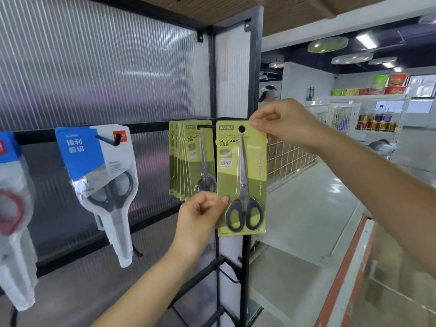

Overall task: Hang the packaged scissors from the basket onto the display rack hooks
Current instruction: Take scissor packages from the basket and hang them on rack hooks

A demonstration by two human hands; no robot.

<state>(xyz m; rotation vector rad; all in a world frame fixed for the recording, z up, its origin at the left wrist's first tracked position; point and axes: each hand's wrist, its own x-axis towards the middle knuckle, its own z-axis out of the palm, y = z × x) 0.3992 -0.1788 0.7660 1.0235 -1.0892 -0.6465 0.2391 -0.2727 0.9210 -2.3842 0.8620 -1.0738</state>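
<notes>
Green card packaging with black-handled steel scissors (241, 178) hangs upright between both hands, in front of the black metal display rack (253, 67). At its 1 o'clock corner the right hand (286, 122) pinches the card edge; at 8 o'clock the left hand (200, 215) pinches the lower edge, thumb on the front. The card's round hole sits at 12 o'clock, level with the black hook (203, 126) at its 10 o'clock, which carries a stack of matching green scissor cards (186, 161). Farther toward 9 o'clock hangs a blue-and-clear scissor pack (99, 175).
</notes>
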